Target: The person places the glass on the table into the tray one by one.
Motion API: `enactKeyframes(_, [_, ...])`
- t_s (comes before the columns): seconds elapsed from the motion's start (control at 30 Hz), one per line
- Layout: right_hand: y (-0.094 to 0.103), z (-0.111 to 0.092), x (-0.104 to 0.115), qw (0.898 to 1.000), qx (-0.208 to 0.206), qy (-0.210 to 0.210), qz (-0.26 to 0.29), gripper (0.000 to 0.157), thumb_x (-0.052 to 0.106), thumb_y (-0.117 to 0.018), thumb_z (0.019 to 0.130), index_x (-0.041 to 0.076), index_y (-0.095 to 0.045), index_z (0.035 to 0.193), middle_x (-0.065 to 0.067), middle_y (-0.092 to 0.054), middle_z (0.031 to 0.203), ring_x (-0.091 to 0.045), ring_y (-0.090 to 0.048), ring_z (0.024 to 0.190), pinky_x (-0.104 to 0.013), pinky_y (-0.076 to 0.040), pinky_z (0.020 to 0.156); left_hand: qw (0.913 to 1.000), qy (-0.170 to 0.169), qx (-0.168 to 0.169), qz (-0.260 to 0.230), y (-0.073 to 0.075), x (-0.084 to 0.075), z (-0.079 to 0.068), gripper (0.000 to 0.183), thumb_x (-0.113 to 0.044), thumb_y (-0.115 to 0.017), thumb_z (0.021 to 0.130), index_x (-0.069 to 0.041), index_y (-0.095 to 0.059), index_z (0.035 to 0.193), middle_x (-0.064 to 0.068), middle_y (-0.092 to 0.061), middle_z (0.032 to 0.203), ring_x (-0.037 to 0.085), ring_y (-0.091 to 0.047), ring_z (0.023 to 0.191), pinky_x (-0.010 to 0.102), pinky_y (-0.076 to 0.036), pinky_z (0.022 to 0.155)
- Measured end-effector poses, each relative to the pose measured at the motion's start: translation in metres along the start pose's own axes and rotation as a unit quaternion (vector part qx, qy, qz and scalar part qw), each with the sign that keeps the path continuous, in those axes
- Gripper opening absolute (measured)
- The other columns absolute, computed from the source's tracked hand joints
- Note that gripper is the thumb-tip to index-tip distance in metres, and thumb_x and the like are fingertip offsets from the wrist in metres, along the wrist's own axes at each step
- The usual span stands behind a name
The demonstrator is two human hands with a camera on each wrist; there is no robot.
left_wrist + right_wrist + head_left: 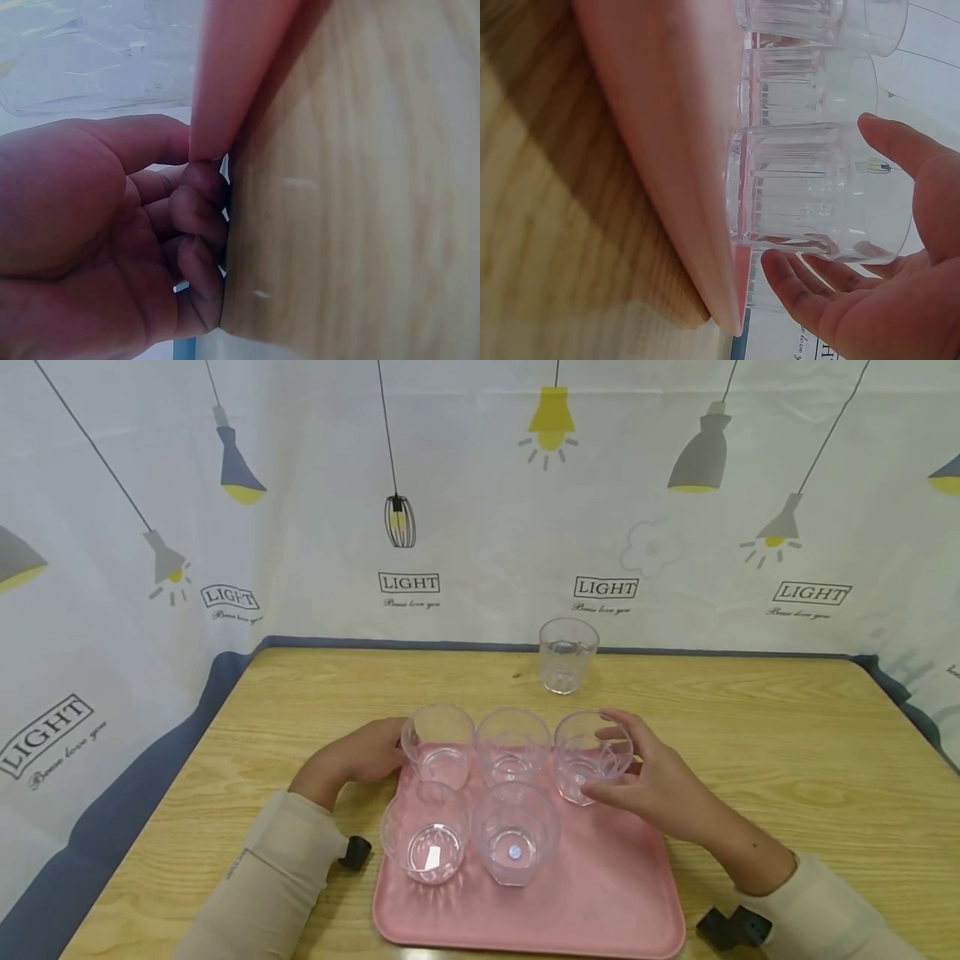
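On the pink tray (600, 893) stand several clear plastic cups, with three along the far edge and two nearer. My right hand (660, 777) holds the far right cup (583, 768), thumb on the near side and fingers round the far side. In the right wrist view that cup (802, 187) stands upright, its base on the tray. At the tray's far left corner, my left hand (375, 750) is beside the far left cup (438, 752). The left wrist view shows its thumb and curled fingers (199, 210) pinching the tray rim (232, 82).
Another clear cup (567, 664) stands alone on the wooden table (787, 735), beyond the tray near the back edge. A white curtain (480, 485) printed with lamps surrounds the table's back and sides. The near cups (427, 835) stand side by side.
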State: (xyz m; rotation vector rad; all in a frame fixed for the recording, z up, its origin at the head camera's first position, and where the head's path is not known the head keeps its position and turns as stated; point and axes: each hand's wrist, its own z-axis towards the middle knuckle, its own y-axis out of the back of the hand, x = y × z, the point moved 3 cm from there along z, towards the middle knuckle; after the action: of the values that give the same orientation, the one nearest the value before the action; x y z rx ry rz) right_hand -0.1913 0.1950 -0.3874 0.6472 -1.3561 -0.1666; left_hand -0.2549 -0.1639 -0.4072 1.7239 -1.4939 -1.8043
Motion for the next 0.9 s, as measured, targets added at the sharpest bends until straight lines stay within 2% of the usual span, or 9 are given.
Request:
enactKeyframes(0.23, [0.0, 0.001, 0.0, 1.0, 0.004, 0.002, -0.003, 0.09, 0.021, -0.084, 0.082, 0.008, -0.029, 0.152, -0.027, -0.05, 0.14, -0.039, -0.064, 0.115, -0.04, -0.058, 0.093, 1.0, 0.002, -0.002, -0.004, 0.0, 0.001, 0.0, 0.043, -0.023, -0.06, 0.099, -0.014, -0.057, 0.141, 0.011, -0.06, 0.141, 0.035, -0.049, 0.138, 0.054, -0.036, 0.116])
enactKeyframes(0.37, [-0.001, 0.002, -0.001, 1.0, 0.018, -0.006, -0.023, 0.094, 0.025, -0.083, 0.083, 0.011, -0.024, 0.155, -0.025, -0.049, 0.143, -0.035, -0.066, 0.111, -0.04, -0.058, 0.091, 1.0, -0.003, -0.003, -0.001, 0.001, 0.0, -0.001, 0.042, -0.021, -0.06, 0.099, -0.013, -0.057, 0.14, 0.011, -0.06, 0.141, 0.035, -0.05, 0.137, 0.054, -0.036, 0.116])
enactKeyframes(0.5, [0.003, 0.001, 0.003, 0.999, 0.038, -0.002, -0.039, 0.098, 0.029, -0.08, 0.086, 0.013, -0.016, 0.158, -0.025, -0.045, 0.147, -0.036, -0.06, 0.119, -0.045, -0.055, 0.095, 1.0, -0.004, -0.003, 0.002, 0.0, 0.0, -0.001, 0.042, -0.021, -0.059, 0.099, -0.013, -0.057, 0.14, 0.011, -0.06, 0.141, 0.035, -0.05, 0.137, 0.054, -0.037, 0.116])
enactKeyframes(0.63, [0.014, 0.0, 0.009, 0.998, 0.04, 0.006, -0.037, 0.081, 0.027, -0.066, 0.097, 0.016, -0.016, 0.16, -0.024, -0.043, 0.149, -0.041, -0.048, 0.133, -0.056, -0.048, 0.104, 1.0, -0.003, -0.003, -0.001, 0.0, 0.0, 0.0, 0.043, -0.02, -0.06, 0.099, -0.013, -0.056, 0.141, 0.012, -0.059, 0.142, 0.035, -0.049, 0.138, 0.054, -0.036, 0.116])
enactKeyframes(0.73, [0.024, 0.003, 0.014, 0.999, 0.031, 0.003, -0.038, 0.066, 0.029, -0.054, 0.104, 0.018, -0.019, 0.159, -0.021, -0.042, 0.15, -0.042, -0.043, 0.137, -0.064, -0.04, 0.106, 1.0, -0.002, -0.003, -0.001, 0.0, 0.0, 0.0, 0.044, -0.02, -0.06, 0.099, -0.013, -0.056, 0.142, 0.012, -0.059, 0.142, 0.035, -0.049, 0.138, 0.054, -0.036, 0.116])
enactKeyframes(0.9, [0.038, 0.013, 0.016, 0.999, 0.004, -0.011, -0.044, 0.063, 0.034, -0.052, 0.105, 0.017, -0.023, 0.158, -0.02, -0.044, 0.148, -0.042, -0.042, 0.138, -0.065, -0.035, 0.108, 1.0, -0.004, -0.004, 0.002, 0.0, 0.0, 0.0, 0.043, -0.02, -0.059, 0.099, -0.012, -0.056, 0.141, 0.012, -0.059, 0.142, 0.035, -0.049, 0.138, 0.054, -0.036, 0.116])
